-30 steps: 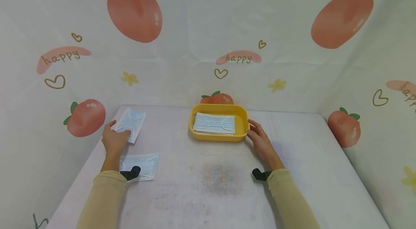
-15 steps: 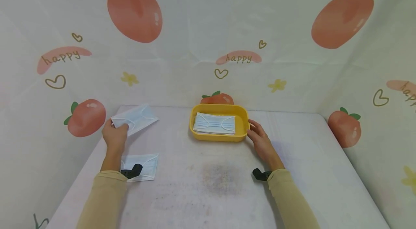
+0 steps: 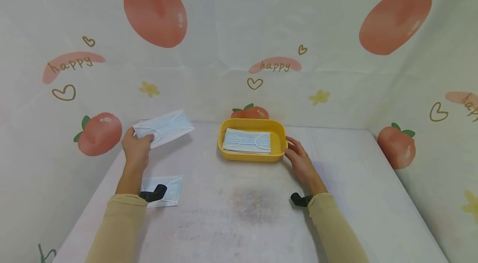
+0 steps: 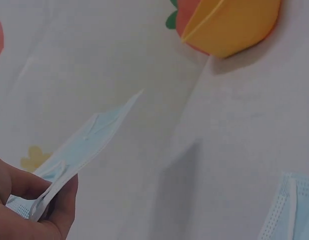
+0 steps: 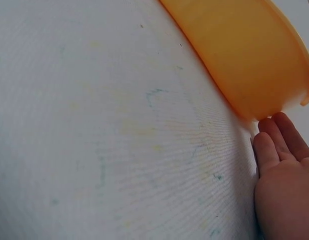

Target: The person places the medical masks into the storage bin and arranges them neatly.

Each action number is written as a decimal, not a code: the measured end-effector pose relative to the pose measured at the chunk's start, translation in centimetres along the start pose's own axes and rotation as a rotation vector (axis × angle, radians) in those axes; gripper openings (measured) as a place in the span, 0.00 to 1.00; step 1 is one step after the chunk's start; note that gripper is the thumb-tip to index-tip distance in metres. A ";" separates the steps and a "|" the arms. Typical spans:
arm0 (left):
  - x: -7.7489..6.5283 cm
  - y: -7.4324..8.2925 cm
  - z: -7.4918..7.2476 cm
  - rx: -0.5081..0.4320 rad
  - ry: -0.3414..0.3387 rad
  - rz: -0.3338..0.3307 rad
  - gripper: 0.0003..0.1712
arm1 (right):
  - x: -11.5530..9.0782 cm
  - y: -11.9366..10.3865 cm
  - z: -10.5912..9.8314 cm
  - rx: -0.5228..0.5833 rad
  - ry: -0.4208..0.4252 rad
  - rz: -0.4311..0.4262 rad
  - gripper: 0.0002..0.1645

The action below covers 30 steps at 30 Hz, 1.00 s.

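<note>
My left hand (image 3: 136, 147) pinches a light blue face mask (image 3: 166, 127) by its near left end, thumb on top. The mask is tilted and lifted off the table, its shadow lying on the cloth in the left wrist view. A yellow tray (image 3: 254, 157) stands at the back middle with a stack of face masks (image 3: 246, 141) inside. At the tray's right end my right hand (image 3: 301, 165) touches the wall with nearly straight fingers (image 5: 284, 132). Another face mask (image 3: 169, 190) lies flat on the table, partly hidden under my left wrist.
A white cloth covers the table (image 3: 239, 230), with a dark smudge near its middle. Behind and at both sides hangs a white curtain (image 3: 216, 26) printed with peaches, hearts and the word "happy". Each wrist wears a black camera mount (image 3: 154, 193).
My left hand has raised the mask from the table and moved it slightly forward and right, turning it toward the tray. My right hand and the tray have stayed in place.
</note>
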State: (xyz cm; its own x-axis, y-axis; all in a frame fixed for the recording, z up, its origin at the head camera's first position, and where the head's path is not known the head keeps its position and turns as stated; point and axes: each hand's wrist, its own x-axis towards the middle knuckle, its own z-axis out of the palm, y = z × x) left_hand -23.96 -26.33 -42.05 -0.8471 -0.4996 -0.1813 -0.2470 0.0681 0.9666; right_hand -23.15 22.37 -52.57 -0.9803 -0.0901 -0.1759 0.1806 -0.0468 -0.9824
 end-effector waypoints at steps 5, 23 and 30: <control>-0.6 1.3 0.9 -0.019 -0.051 0.002 0.39 | 0.0 -0.1 0.0 -0.003 -0.009 0.003 0.34; -3.7 3.4 6.1 -0.076 -0.272 0.109 0.38 | -0.3 -0.6 0.1 0.011 -0.005 0.016 0.34; -4.1 2.6 8.3 -0.084 -0.327 0.118 0.37 | -0.1 -0.5 0.1 0.049 -0.004 0.002 0.32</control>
State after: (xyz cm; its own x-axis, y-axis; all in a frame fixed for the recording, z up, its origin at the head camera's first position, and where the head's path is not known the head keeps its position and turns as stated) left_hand -25.10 -16.92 -40.27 -0.9766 -0.1893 -0.1026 -0.1104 0.0312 0.9934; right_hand -23.11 22.28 -52.03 -0.9797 -0.0941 -0.1771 0.1860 -0.0953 -0.9779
